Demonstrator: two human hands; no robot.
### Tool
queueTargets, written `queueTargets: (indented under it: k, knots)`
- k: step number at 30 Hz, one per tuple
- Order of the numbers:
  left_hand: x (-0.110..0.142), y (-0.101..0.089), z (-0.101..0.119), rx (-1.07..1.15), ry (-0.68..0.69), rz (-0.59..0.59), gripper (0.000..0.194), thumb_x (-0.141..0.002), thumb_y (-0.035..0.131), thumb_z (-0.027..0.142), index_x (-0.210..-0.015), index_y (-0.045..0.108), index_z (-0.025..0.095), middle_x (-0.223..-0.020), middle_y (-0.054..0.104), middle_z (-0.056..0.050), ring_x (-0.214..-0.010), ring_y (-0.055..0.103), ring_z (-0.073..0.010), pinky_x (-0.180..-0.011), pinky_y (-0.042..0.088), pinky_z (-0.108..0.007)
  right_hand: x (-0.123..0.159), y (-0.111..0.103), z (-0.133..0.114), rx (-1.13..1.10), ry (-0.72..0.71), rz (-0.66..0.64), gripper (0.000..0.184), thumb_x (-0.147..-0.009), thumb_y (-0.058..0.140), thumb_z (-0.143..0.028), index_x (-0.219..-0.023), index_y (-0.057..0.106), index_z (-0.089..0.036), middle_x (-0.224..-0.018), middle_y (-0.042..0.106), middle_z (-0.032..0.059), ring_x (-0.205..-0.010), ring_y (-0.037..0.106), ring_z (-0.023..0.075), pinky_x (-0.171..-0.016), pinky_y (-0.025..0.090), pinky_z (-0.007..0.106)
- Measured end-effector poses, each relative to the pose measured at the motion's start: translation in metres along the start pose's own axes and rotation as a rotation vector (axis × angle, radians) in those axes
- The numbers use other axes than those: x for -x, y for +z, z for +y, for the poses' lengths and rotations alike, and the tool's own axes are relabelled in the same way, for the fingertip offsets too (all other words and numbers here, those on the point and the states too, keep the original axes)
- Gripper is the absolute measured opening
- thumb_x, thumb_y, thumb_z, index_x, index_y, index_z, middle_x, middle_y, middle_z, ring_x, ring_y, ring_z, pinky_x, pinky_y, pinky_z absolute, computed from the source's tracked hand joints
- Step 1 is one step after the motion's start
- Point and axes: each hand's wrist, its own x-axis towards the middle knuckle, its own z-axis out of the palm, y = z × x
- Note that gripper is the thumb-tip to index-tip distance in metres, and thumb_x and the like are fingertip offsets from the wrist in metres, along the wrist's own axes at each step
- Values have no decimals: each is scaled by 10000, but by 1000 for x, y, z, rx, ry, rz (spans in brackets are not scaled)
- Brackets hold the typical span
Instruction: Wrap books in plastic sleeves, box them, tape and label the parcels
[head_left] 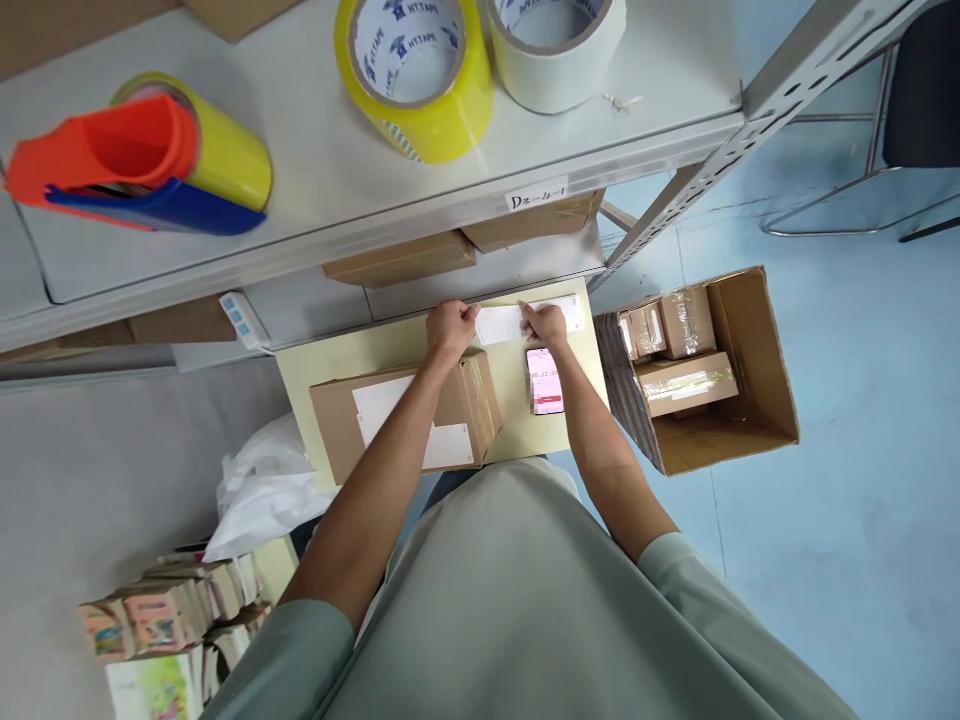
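A white paper label (501,322) is stretched between my hands over a pale yellow table (360,350). My left hand (450,326) pinches its left end and my right hand (545,322) pinches its right part. Below my left hand lies a brown cardboard box (472,395) with white labels on top. A phone (545,381) with a lit pink screen lies on the table under my right hand.
An open carton (739,400) holding several taped boxes stands on the blue floor to the right. A metal shelf (315,150) above carries a yellow tape roll (412,70), a white tape roll (555,45) and an orange-and-blue tape dispenser (127,160). Small colourful boxes (165,610) lie lower left.
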Motion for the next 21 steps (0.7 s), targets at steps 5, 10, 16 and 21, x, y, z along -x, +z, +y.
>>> queueTargets:
  k: [5, 10, 16, 21]
  knots:
    - [10, -23, 2, 31, 32, 100, 324, -1019, 695, 386, -735, 690, 231, -780, 793, -89, -843, 732, -273, -853, 508, -358, -4, -3, -2, 11, 73, -17, 578, -1096, 742, -536, -633, 649, -202, -446, 615, -8, -372, 576, 94, -455, 464, 178]
    - [47, -71, -4, 313, 13, 104, 378, -996, 706, 467, -719, 653, 214, -620, 681, -22, -635, 666, -201, -682, 478, -297, 14, -5, -14, 0, 74, -4, 552, -1097, 757, -478, -635, 646, -197, -424, 598, -2, -364, 553, 106, -455, 463, 200]
    - [130, -116, -35, 742, 84, 92, 554, -864, 794, 721, -713, 653, 207, -607, 633, -9, -539, 541, -136, -536, 413, -260, 58, -6, -33, 11, 20, -28, 627, -1098, 691, -628, -665, 702, -173, -523, 678, 66, -467, 626, 141, -535, 535, 227]
    - [181, -132, -63, 756, 88, 93, 571, -879, 809, 722, -697, 650, 205, -617, 640, -11, -548, 536, -121, -548, 420, -249, 149, 0, -22, -263, -319, -296, 785, -947, 630, -932, -841, 797, -172, -840, 822, 113, -817, 781, 208, -790, 638, 276]
